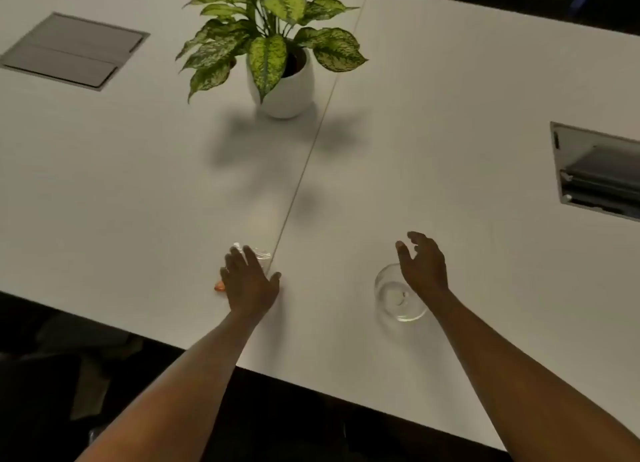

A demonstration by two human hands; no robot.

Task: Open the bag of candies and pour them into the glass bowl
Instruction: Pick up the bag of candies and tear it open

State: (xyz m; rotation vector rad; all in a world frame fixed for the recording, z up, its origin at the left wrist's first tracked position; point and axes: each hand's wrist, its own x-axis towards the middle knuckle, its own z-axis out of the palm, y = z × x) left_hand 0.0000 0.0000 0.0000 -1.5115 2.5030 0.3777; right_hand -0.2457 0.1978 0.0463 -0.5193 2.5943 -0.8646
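Fingers (239, 259) of the left hand (247, 285) are spread and laid flat over the bag of candies (258, 254), palm down, covering it rather than pinching it. No closed grip visible. Right hand (424, 266) is open too, fingers loosely curled and apart, hovering above the far rim of the glass bowl (394, 297); can't tell if it touches the glass.

Positions: bag sits near the front edge of the white table (450, 115), just left of the centre seam. Bowl is to its right, well apart, also near the front edge.

Progress, my read: basically at the start. Bag looks unopened and is still flat on the table. Bowl looks empty, apart from a pale glint at the bottom that I take for a reflection. Left to do: get a real grip on the bag, tear or pull it open, carry it over the bowl, tip the contents in.

Hard to see:
- Most of the bag is under the left hand. Only a crinkled clear corner at the far side and an orange bit (219, 286) at the left show. The orange bit may be a candy or part of the wrapper, unclear.
- Seal or tear notch not visible.
- Bowl is transparent and half behind the right wrist, so its right rim is hidden.
- Frame is soft and dim.

Potted plant (277, 46) stands far back, out of the way.
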